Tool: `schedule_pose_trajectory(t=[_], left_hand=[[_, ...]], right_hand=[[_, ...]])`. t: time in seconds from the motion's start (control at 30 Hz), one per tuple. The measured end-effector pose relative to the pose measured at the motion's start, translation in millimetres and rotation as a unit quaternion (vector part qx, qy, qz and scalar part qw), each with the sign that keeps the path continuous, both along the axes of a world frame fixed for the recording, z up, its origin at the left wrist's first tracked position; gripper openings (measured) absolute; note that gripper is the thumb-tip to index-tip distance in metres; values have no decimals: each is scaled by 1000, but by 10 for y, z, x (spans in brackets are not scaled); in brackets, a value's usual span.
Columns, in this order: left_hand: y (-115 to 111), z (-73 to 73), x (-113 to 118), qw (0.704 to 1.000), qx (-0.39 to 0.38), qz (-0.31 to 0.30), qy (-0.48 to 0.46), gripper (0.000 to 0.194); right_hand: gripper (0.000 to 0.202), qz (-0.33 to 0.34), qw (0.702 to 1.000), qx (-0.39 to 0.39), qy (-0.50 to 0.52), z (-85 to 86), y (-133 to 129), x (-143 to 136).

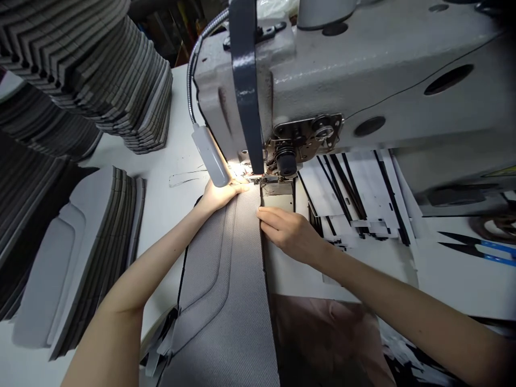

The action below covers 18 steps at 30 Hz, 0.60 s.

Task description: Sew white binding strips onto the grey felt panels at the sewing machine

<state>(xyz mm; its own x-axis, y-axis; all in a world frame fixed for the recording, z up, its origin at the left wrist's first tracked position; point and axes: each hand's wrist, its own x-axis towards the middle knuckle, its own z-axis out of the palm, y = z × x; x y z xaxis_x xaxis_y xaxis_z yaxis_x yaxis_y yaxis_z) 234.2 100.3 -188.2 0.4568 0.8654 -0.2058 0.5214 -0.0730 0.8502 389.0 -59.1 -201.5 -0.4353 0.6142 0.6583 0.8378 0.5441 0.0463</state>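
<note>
A grey padded fabric panel [245,269] with curved stitched lines runs lengthwise beneath the needle area of a sewing machine [258,177]. My left hand [220,196] lies at the panel's far left edge, close to the presser foot, thumb stretched across the fabric. The small lamp [212,156] hides part of its fingers. On the other side, my right hand [288,228] pinches the panel's right edge between thumb and fingers, just short of the foot. The needle itself is hard to make out in the bright light.
Tall stacks of grey panels [137,91] stand at the left, with a lower pile of shaped panels [88,209] nearer. Blue-handled thread snips [479,247] lie at the right. White sheets with black strips [346,188] lie behind my right hand.
</note>
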Motion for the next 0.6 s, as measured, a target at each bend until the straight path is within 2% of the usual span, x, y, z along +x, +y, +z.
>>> schedule_pose_trajectory(t=[0.13,0.23,0.3,0.37,0.43,0.5,0.57,0.6], left_hand=[[1,-21,22,999,-21,29,-13,30],[15,-30,9,999,-24,18,-19,28],[-2,-4,-2,1000,18,-11,11,22],[-74,49,-10,990,112,-46,76,17],[-213,109,-15,956,240,-86,145,14],[-397,154,-24,906,346,-156,189,20],[-581,171,-44,863,405,-227,199,27],[-656,168,-58,851,419,-248,195,30]], right_hand=[[37,-7,1000,-3,-1,-5,10,5],[37,7,1000,-2,7,-10,21,7],[36,20,1000,-7,12,-22,24,12],[36,31,999,-36,19,-45,20,20],[37,37,995,-90,31,-71,12,30],[37,34,988,-143,44,-94,6,39],[36,23,983,-173,53,-108,7,43],[36,17,982,-179,55,-112,10,41]])
